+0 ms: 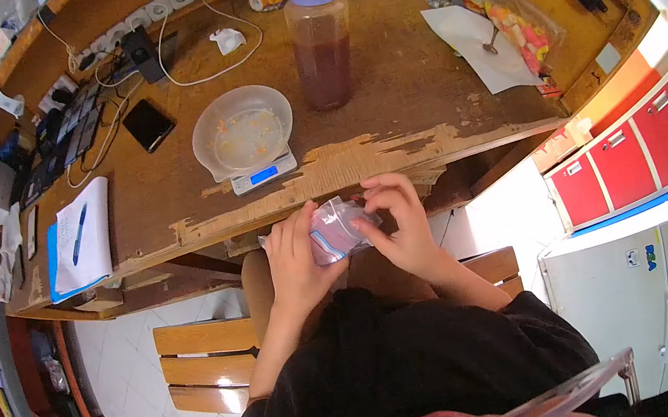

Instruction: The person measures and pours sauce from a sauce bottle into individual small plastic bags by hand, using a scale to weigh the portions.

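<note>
Over my lap, just below the desk's front edge, I hold a small clear zip-lock bag (331,231) with a blue strip along its lower part. My left hand (294,258) grips its left side, thumb in front and fingers behind. At its right side, my right hand (402,226) has curled fingers and thumb on the plastic. Beyond them on the desk sits a digital scale (264,174) with a lit blue display. A round translucent bowl (243,133) rests on it, with orange crumbs inside.
The worn wooden desk (177,197) bears a pitcher (321,55) of dark red liquid, a black phone (148,124), a notebook (83,237) with a pen, white paper (479,49) with a spoon, and a bag of colourful snacks (528,33). A white fridge (616,304) stands at the right.
</note>
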